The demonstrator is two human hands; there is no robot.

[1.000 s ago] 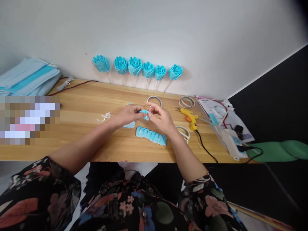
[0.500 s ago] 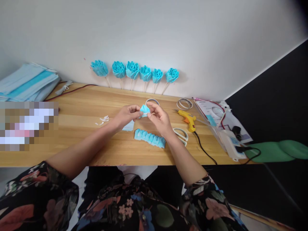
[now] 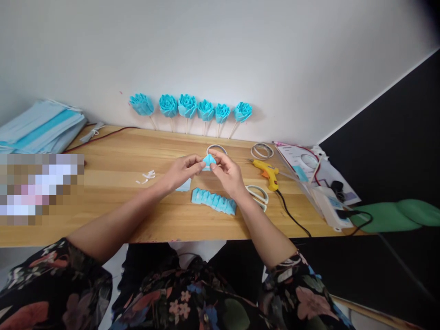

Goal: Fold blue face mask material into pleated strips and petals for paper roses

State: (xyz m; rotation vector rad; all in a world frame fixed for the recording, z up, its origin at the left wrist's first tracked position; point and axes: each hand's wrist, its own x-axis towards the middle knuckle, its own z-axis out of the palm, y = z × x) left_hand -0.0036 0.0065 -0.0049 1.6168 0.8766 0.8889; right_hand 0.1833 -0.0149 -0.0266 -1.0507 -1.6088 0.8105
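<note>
Between my two hands is a small folded piece of light-blue material (image 3: pixel 209 161), pointed at the top. My left hand (image 3: pixel 184 170) pinches its left side with thumb and fingers. On the other side, my right hand (image 3: pixel 227 172) grips it, thumb in front and fingers curled behind. Below the hands, a row of overlapping folded blue pieces (image 3: pixel 213 200) lies on the wooden table (image 3: pixel 113 192). A flat light-blue piece (image 3: pixel 184 184) rests under my left hand. Scissors (image 3: pixel 258 195) lie beside my right wrist, their blades hidden by it.
Several blue fabric roses (image 3: pixel 187 106) on sticks lean against the wall. A yellow glue gun (image 3: pixel 270 173), tape rolls (image 3: pixel 261 150) and a power strip (image 3: pixel 332 208) are at right. White scraps (image 3: pixel 146 177) and stacked face masks (image 3: pixel 41 126) lie left.
The folded piece has turned slightly and now shows a flatter, pointed face. Both hands keep hold of it, with fingers shifted a little. The camera view has tilted slightly.
</note>
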